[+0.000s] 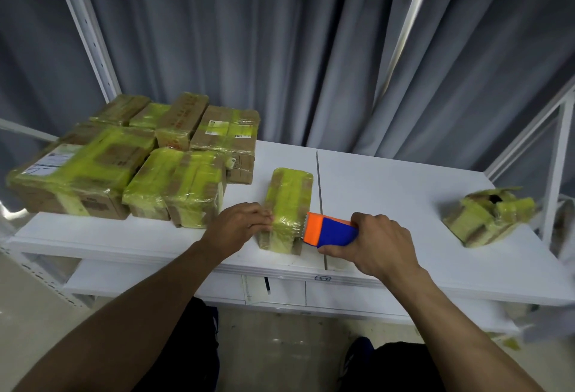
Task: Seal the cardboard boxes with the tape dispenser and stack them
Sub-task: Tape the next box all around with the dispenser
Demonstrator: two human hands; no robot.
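The small box lay on the white counter, right in front of the person. Its long side ran away from the person, from near to far. It already had lots of yellow-green tape on it.

The left hand was on the left of the box. Its fingers pressed on the box's near left edge to keep it from sliding. They did not wrap around it.

The right hand was on the other side. It was curled around the blue and orange tape dispenser. The dispenser's toothed orange end touched the box's right side, close to the near end. So the box sat between the two hands, and I think the tape was going across its short way.

A pile of taped boxes sat at the far left, nearer the left hand. One squashed box lay well apart on the right.
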